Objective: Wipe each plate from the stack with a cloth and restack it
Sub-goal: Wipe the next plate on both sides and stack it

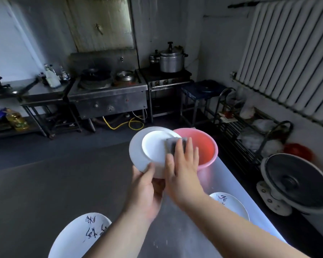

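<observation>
Below and left of the left hand, a white plate (78, 237) with dark brush-script marks lies flat on the steel table (45, 192), its near part cut off by the frame edge and crossed by the left forearm.

The left hand (147, 190) grips a second white plate (153, 149) by its near rim, thumb curled over the edge facing the camera and the fingers hidden behind. This plate is held up off the table, tilted, with its underside and foot ring toward the camera.

Just right of it, the right hand (183, 164) lies with straight fingers spread on a grey cloth (175, 144), pressing it against the plate's right side. The cloth's far edge shows beyond the fingertips.

Behind the right hand, touching or just beside the raised plate, a pink basin (205, 146) stands on the table. Whether it holds anything cannot be told.

Under the right forearm, near the table's right edge, a third plate (231, 203) with script marks lies flat, partly hidden by the arm.

Right of the table, a fan (295, 181) sits on the floor.
</observation>
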### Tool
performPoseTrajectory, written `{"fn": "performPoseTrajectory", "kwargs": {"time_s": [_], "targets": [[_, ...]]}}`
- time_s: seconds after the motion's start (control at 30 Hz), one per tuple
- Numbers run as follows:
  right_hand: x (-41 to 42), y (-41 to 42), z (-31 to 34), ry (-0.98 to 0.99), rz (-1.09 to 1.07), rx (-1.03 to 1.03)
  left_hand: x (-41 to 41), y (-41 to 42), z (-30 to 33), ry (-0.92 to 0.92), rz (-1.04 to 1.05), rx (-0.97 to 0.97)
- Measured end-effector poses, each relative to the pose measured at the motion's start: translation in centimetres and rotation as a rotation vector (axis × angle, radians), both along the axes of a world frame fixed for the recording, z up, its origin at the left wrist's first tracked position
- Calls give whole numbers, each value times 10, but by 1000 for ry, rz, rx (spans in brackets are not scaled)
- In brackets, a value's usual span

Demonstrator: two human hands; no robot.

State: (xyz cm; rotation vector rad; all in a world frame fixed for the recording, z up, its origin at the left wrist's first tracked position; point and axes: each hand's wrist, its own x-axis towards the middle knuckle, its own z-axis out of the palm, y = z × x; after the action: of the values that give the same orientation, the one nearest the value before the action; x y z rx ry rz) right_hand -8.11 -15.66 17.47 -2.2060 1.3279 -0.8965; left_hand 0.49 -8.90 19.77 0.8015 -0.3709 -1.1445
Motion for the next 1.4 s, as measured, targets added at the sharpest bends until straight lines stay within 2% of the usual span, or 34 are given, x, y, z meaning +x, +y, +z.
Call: {"fn": "performPoseTrajectory", "kwargs": {"time_s": [0.07,0.13,0.27,0.4,0.47,0.53,0.67,0.73,0.87,0.97,1.03,1.13,1.27,1.33,1.4], "targets": [[-18,-24,3,-56,-51,32,-7,-4,4,-3,-19,-55],[-33,-16,0,-119,-7,-4,-14,-7,5,-13,-53,-68],[-57,29,-32,-41,104,-62,-32,-11,-10,21,-107,13],[-94,-8,-46,-138,-35,-71,-53,-14,-32,30,-185,55],[-121,-40,-41,-181,-63,39,-62,-15,-43,32,-236,78],[-149,-64,-33,-108,-93,136,-69,-18,-53,8,-291,110],[-203,-96,-32,295,-136,285,-82,-31,-81,-67,-349,212],[-226,-110,-38,385,-69,425,-87,-40,-97,-95,-386,272],[-260,-120,-50,222,105,976,-97,-55,-126,-142,-526,379],[-278,-125,-70,196,147,1174,-109,-62,-144,-169,-611,427],[-286,-133,-88,143,166,1247,-121,-68,-157,-172,-588,445],[-295,-141,-106,70,155,1241,-142,-82,-168,-87,-467,473],[-298,-149,-129,-68,90,1066,-158,-96,-180,43,-282,645],[-302,-153,-143,-66,72,995,-162,-97,-186,-38,-271,713],[-306,-156,-155,14,78,973,-165,-98,-191,-282,-358,815]]}}
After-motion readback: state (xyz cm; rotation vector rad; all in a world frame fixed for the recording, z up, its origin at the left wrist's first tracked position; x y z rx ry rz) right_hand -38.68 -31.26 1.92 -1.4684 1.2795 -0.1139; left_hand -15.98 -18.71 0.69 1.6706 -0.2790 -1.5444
